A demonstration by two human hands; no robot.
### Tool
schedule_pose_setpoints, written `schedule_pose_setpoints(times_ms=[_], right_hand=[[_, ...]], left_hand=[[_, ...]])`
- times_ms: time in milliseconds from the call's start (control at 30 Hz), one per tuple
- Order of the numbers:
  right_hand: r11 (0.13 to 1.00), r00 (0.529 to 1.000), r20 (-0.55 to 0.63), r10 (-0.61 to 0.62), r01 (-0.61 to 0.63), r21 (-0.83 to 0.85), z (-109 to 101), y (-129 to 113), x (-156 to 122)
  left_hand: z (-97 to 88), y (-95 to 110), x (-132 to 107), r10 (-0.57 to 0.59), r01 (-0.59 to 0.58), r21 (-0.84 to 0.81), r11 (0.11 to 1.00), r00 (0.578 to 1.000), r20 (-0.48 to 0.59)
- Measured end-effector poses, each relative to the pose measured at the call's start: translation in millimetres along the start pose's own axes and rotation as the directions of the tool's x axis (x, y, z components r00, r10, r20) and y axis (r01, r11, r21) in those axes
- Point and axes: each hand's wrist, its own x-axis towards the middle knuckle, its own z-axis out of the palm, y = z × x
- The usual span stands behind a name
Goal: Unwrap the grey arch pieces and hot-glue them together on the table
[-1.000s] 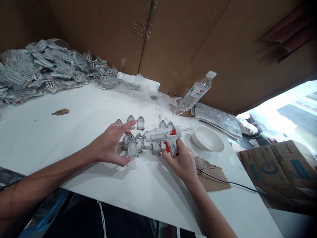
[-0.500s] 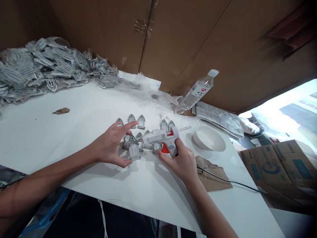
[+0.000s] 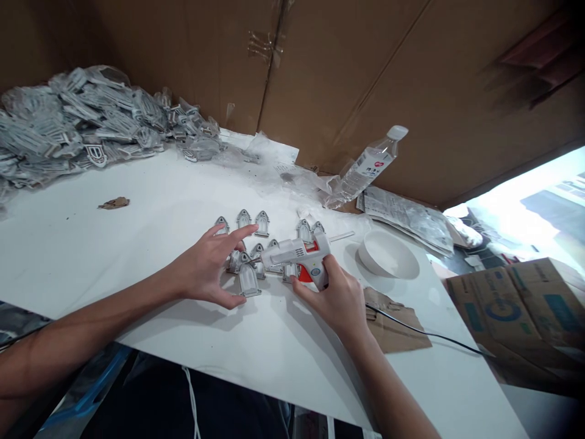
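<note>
My right hand point(image 3: 338, 296) grips a white hot glue gun point(image 3: 292, 253) with a red trigger. A glue stick pokes from its back, and its nozzle is at the top of a small grey-and-white arch-shaped piece point(image 3: 249, 280). My left hand point(image 3: 212, 265) holds that piece by its edges: the thumb is at its lower corner and a fingertip near its top, while the index finger stretches out above. Several similar arch-shaped pieces point(image 3: 262, 224) lie behind and around it on the white table point(image 3: 183, 347). Some are partly covered by the glue gun and my left hand.
Many bagged grey-and-white pieces point(image 3: 82, 122) are heaped at the back left. A leaning plastic bottle point(image 3: 365, 167), a white bowl point(image 3: 388, 256) and torn cardboard point(image 3: 397, 323) are to the right. The gun's black cord point(image 3: 425, 333) runs off right. A cardboard wall point(image 3: 205, 55) stands behind.
The view has shifted very slightly. Both hands, the glue gun and the arch-shaped piece keep almost the same positions.
</note>
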Motion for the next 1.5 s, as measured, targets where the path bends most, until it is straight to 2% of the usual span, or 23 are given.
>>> schedule_pose_setpoints(times_ms=[200, 333, 533, 667, 800, 900, 1100, 1167, 1300, 1400, 1500], right_hand=[[1.000, 0.999, -0.034, -0.019, 0.019, 0.005, -0.3, 1.0, 0.5], [1.000, 1.000, -0.019, -0.003, 0.004, 0.009, -1.1, 2.0, 0.6], [0.999, 1.000, 0.013, 0.019, -0.019, 0.032, -0.9, 7.0, 1.2], [0.992, 0.996, 0.056, 0.067, -0.073, 0.107, -4.9, 9.8, 3.9], [0.955, 0.978, 0.132, 0.160, -0.187, 0.228, -10.7, 9.5, 7.7], [0.928, 0.965, 0.147, 0.218, -0.252, 0.274, -12.6, 9.5, 9.6], [0.903, 0.945, 0.147, 0.292, -0.323, 0.284, -14.4, 11.6, 10.9], [0.899, 0.943, 0.139, 0.301, -0.330, 0.290, -15.9, 12.8, 11.7], [0.889, 0.939, 0.118, 0.323, -0.344, 0.301, -18.8, 16.9, 13.2], [0.881, 0.934, 0.087, 0.348, -0.357, 0.312, -20.0, 20.7, 13.9], [0.856, 0.914, 0.048, 0.404, -0.396, 0.333, -21.4, 24.2, 14.6]], left_hand=[[-1.2, -0.3, -0.3, 0.002, -0.002, 0.001, 1.000, 1.000, 0.016], [-3.2, 0.3, 0.3, 0.025, -0.025, 0.020, 0.999, 0.999, 0.021], [-3.7, -3.9, 1.9, 0.116, -0.118, 0.102, 0.988, 0.993, 0.027], [-5.2, -9.0, 2.4, 0.130, -0.129, 0.146, 0.981, 0.992, 0.003], [-12.1, -17.5, 4.1, 0.055, -0.055, 0.173, 0.983, 0.998, 0.007], [-22.3, -30.7, 6.1, -0.033, 0.040, 0.217, 0.975, 0.999, -0.035], [-50.8, -60.9, 8.2, -0.270, 0.279, 0.259, 0.925, 0.960, -0.070], [-55.9, -68.6, 7.7, -0.343, 0.340, 0.249, 0.907, 0.939, -0.032], [-57.9, -80.7, 5.4, -0.445, 0.407, 0.248, 0.879, 0.888, 0.118], [-59.6, -83.8, 4.8, -0.454, 0.401, 0.247, 0.882, 0.865, 0.213], [-63.0, -77.3, 11.1, -0.438, 0.379, 0.252, 0.890, 0.865, 0.245]])
